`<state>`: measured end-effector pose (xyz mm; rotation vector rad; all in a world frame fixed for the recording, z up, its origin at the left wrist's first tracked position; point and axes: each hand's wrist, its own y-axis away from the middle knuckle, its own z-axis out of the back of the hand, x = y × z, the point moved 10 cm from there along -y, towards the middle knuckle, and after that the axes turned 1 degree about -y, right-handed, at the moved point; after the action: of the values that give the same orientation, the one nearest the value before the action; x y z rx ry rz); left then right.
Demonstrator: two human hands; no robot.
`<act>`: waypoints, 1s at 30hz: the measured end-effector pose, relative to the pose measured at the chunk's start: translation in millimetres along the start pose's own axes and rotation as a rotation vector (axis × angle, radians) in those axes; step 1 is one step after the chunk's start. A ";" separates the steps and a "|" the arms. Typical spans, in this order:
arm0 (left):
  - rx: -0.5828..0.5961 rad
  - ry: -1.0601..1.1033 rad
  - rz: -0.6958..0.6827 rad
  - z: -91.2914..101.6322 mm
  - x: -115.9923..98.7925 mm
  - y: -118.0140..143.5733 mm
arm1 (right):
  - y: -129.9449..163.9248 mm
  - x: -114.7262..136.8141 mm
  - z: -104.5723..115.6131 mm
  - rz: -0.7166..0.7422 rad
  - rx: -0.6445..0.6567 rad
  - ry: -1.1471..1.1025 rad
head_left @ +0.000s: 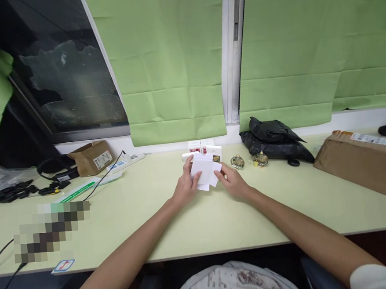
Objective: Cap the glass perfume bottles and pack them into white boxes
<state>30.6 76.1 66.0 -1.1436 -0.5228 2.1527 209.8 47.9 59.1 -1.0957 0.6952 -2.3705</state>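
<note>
Above the middle of the table, both hands hold a small white cardboard box (202,169) with its flaps spread. My left hand (184,187) grips its left side, thumb on the near face and fingers behind. My right hand (232,183) pinches a flap at the right edge between thumb and fingers. Just behind it stand small white boxes (198,144) with red pictures, partly hidden by the carton. To the right of my right hand sit two round, gold-patterned ornate objects, one nearer (237,161) and one farther right (260,158).
Black plastic bags (275,141) and a long brown carton (362,163) lie to the right. On the left are an open brown box (91,158), a white power strip (126,161), cables and black straps (13,192). Green curtains (174,66) hang behind the table (228,225).
</note>
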 end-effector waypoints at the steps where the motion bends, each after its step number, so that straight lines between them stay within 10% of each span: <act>1: 0.024 -0.017 0.033 -0.8 3.5 0.0 | -0.1 -2.6 -1.0 -0.013 -0.001 -0.012; 12: 0.086 0.155 0.160 -5.5 14.1 0.0 | -3.8 -11.2 10.0 -0.052 -0.153 -0.133; 30: 0.038 0.425 0.291 -12.4 33.0 0.4 | -0.1 14.1 -7.8 0.137 0.087 -0.091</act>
<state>27.0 99.4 39.7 -1.6826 -0.1290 2.0513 195.3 42.0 62.8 -1.0763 0.6089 -2.1993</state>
